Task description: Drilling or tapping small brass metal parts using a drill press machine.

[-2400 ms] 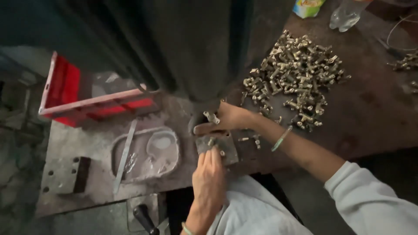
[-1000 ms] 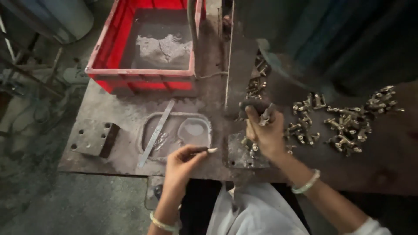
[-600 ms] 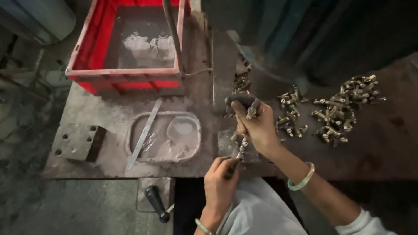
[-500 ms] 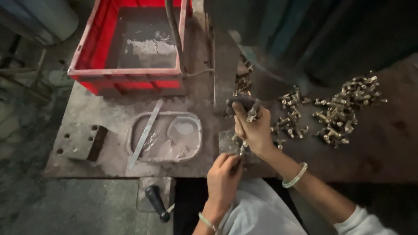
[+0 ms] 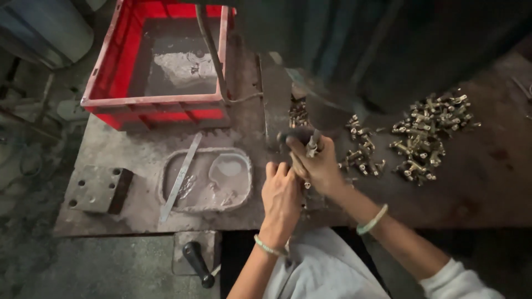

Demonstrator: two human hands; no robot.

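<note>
My right hand [image 5: 318, 163] is closed around several small brass fittings, their ends sticking up above my fingers, just under the dark machine [image 5: 366, 50]. My left hand [image 5: 281, 196] lies right beside it, fingers reaching in under the right hand at the small metal block [image 5: 310, 199] on the bench; whether it holds anything is hidden. A loose pile of brass fittings [image 5: 429, 133] lies to the right, and a smaller scatter of fittings [image 5: 363, 155] sits close to my right hand.
A red plastic crate [image 5: 160, 102] with grey residue stands at the back left. A shallow metal tray [image 5: 206, 178] with a flat metal strip [image 5: 180, 177] across it is left of my hands. A drilled steel block [image 5: 98, 189] and a black-handled tool [image 5: 198, 263] sit near the bench's front edge.
My left hand has come in from the tray side and closed in under the right hand. The right hand has stayed at the machine with the fittings.
</note>
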